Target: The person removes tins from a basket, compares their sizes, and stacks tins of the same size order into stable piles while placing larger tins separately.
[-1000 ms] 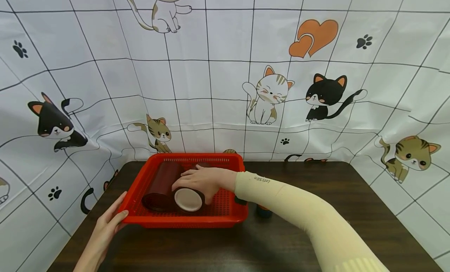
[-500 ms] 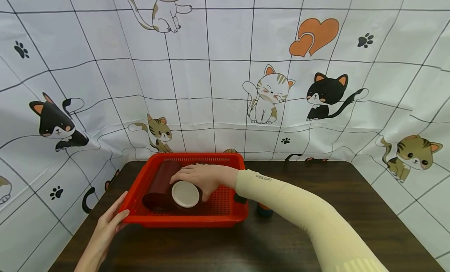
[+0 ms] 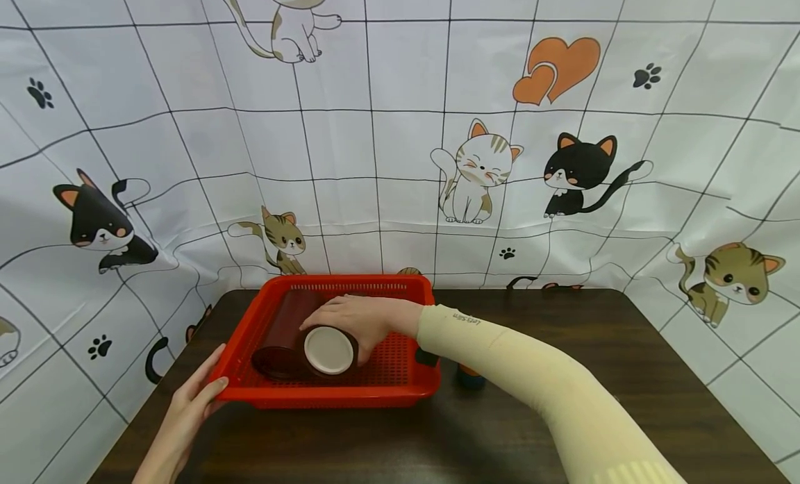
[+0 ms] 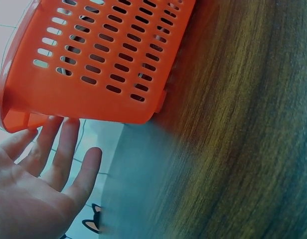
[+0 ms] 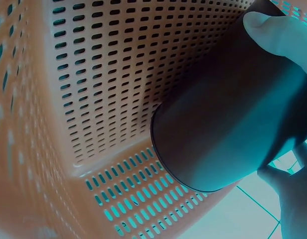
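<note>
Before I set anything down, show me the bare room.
Free: table in front of the red basket; table right of it, beyond the sleeve; basket floor right of the right hand. Crowded: the basket's left and middle, with a dark red cylinder and a white-ended cylinder; beside the basket, a dark-and-orange object partly hidden by the sleeve.

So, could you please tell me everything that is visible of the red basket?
The red basket is rectangular and looks like plastic, with slots through its walls and floor and a smooth outward rim. It stands open side up on the dark wood-grained table. The left hand holds its near left corner. Inside, a dark reddish-brown cylinder lies beside a second cylinder with a pale end, gripped by the right hand.
</note>
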`<state>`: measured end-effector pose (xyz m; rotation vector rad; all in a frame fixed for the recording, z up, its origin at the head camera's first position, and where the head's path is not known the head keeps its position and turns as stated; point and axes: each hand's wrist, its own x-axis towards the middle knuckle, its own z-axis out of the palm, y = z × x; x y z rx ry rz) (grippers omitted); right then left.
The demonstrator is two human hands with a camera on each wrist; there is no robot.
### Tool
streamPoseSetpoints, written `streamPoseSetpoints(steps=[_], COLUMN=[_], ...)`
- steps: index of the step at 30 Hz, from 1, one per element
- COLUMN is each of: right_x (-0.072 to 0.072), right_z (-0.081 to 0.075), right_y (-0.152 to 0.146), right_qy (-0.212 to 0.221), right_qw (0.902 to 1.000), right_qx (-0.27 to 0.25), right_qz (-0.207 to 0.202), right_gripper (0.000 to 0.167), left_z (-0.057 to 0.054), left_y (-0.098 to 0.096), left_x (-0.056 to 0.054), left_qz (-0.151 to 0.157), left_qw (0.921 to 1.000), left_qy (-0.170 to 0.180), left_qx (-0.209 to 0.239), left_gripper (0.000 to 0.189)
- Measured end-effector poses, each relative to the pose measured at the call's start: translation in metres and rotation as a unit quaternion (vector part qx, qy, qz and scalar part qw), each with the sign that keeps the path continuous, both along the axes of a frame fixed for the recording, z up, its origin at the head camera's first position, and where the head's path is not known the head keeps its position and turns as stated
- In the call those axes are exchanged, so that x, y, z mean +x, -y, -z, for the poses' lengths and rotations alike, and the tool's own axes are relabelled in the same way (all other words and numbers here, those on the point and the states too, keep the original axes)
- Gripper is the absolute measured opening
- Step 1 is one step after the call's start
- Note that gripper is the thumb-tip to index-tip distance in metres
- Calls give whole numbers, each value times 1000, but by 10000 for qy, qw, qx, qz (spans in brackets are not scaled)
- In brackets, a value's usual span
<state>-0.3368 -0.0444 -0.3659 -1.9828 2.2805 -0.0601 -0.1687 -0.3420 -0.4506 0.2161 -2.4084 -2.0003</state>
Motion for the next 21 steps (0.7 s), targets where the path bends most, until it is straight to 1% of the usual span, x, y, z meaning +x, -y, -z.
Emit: streamPoseSetpoints(steps=[4,9,12,16,21], right_x=[-2,-1,0,-1,-6], right_z=[3,5,4,0,1], right_y=[0,0,0,-1,-3], right_qy=[-55,36,87,237,534], right_qw=[10000,9999,9997,9991,9964], right_qx=[-37,57,29,-171,-534], right_qz=[-60,135,214,294,376], right_gripper=[105,107,107,105,105], left_z=[1,2,2,1,1], left_y=[0,0,0,1,2], left_x=[0,0,0,0,0], left_qz=[4,34,67,87,101], left_qw=[9999,9998,9997,9997,9997], left_qy=[-80,-120,-114,-85,-48], left_qx=[87,184,202,212,198], left_gripper=[67,66,67,67,68])
